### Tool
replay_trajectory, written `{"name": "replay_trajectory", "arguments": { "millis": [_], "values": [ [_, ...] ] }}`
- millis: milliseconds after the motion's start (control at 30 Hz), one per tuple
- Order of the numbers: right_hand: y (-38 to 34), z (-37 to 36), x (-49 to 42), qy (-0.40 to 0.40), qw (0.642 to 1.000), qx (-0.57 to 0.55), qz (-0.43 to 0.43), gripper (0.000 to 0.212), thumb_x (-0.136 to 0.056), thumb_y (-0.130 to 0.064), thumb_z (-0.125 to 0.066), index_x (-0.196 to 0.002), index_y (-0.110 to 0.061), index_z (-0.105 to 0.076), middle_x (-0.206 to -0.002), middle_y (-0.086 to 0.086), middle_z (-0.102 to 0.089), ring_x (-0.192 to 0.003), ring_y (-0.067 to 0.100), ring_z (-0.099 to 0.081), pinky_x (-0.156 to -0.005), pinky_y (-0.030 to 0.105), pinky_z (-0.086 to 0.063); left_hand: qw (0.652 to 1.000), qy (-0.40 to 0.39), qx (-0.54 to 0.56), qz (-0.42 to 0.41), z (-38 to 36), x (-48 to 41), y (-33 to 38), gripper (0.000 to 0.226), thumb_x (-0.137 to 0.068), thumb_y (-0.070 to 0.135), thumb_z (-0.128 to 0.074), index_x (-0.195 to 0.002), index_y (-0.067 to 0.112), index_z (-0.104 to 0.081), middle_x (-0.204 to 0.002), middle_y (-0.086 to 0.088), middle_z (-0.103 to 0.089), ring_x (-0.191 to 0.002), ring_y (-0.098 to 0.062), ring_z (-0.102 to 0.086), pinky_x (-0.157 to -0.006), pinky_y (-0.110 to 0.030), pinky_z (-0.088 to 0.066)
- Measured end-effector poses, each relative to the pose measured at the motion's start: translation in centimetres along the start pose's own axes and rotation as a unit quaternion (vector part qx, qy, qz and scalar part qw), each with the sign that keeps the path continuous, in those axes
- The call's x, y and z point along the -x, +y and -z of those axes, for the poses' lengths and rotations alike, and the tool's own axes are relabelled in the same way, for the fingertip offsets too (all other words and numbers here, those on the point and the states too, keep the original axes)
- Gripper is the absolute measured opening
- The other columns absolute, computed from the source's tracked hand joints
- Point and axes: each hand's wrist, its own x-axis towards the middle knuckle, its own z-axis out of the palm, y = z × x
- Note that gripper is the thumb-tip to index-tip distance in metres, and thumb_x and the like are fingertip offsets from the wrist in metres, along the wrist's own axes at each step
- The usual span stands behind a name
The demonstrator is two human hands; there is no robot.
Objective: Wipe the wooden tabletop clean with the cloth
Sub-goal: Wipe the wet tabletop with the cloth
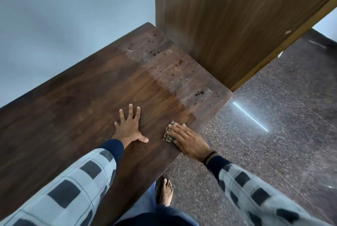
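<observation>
A dark wooden tabletop [76, 101] runs from lower left to upper right. Its far right end looks pale and dusty, with several dark spots [160, 52]. My left hand [130, 127] lies flat on the wood with fingers spread, holding nothing. My right hand [187, 140] presses a small patterned cloth [168, 134] onto the table near its front edge. Most of the cloth is hidden under the palm and fingers. The wood around both hands looks darker and cleaner than the far end.
A tall wooden panel [237, 16] stands against the table's far right end. A grey wall [63, 16] is behind the table. Speckled stone floor [273, 116] lies to the right. My bare foot [166, 191] stands by the table's front edge.
</observation>
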Motion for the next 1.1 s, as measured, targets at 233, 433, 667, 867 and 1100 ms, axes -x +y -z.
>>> {"name": "replay_trajectory", "arguments": {
  "millis": [233,433,667,867,1100],
  "values": [
    [0.2,2.2,-3.5,0.036,0.969,-0.077,-0.231,0.052,-0.111,-0.033,-0.029,-0.162,-0.022,-0.021,-0.170,-0.003,-0.009,-0.157,0.014,0.000,-0.129,0.041,-0.004,1.000,-0.006,-0.017,0.002,-0.2,-0.5,-0.1,0.148,-0.060,0.053,-0.091,-0.156,0.032,0.020,-0.158,0.003,0.039,-0.145,-0.042,0.029,-0.112,-0.072,-0.008],
    [-6.8,-2.0,-0.4,0.043,0.993,-0.046,-0.099,0.050,-0.109,-0.035,-0.031,-0.157,-0.020,-0.033,-0.168,0.001,-0.021,-0.157,0.020,-0.011,-0.126,0.046,-0.020,0.999,-0.019,-0.026,0.007,0.1,-0.7,-0.1,0.149,-0.060,0.053,-0.090,-0.155,0.032,0.022,-0.157,0.003,0.040,-0.146,-0.044,0.027,-0.111,-0.073,-0.012],
    [2.6,2.1,-3.2,-0.034,0.998,-0.003,-0.045,0.052,-0.111,-0.026,-0.025,-0.162,-0.024,-0.013,-0.171,0.002,-0.006,-0.157,0.020,-0.001,-0.129,0.046,-0.005,1.000,-0.002,-0.017,0.009,-0.1,-0.5,0.1,0.147,-0.060,0.052,-0.091,-0.156,0.034,0.020,-0.158,0.005,0.039,-0.146,-0.041,0.028,-0.113,-0.071,-0.011],
    [-1.1,1.8,-3.8,0.015,0.976,-0.059,-0.211,0.055,-0.110,-0.034,-0.024,-0.163,-0.019,-0.014,-0.170,0.005,-0.004,-0.157,0.021,0.007,-0.128,0.047,-0.005,1.000,-0.007,-0.017,0.009,-0.1,-0.3,-0.1,0.148,-0.060,0.051,-0.091,-0.156,0.033,0.020,-0.158,0.005,0.039,-0.146,-0.042,0.028,-0.113,-0.071,-0.012],
    [-5.8,-1.5,0.5,-0.008,1.000,-0.014,0.001,0.048,-0.110,-0.035,-0.035,-0.156,-0.024,-0.036,-0.167,0.000,-0.025,-0.156,0.020,-0.019,-0.126,0.044,-0.021,1.000,-0.016,-0.022,0.010,0.1,-0.3,0.3,0.148,-0.060,0.052,-0.091,-0.156,0.031,0.021,-0.157,0.004,0.040,-0.146,-0.044,0.026,-0.112,-0.072,-0.014]
  ]
}}
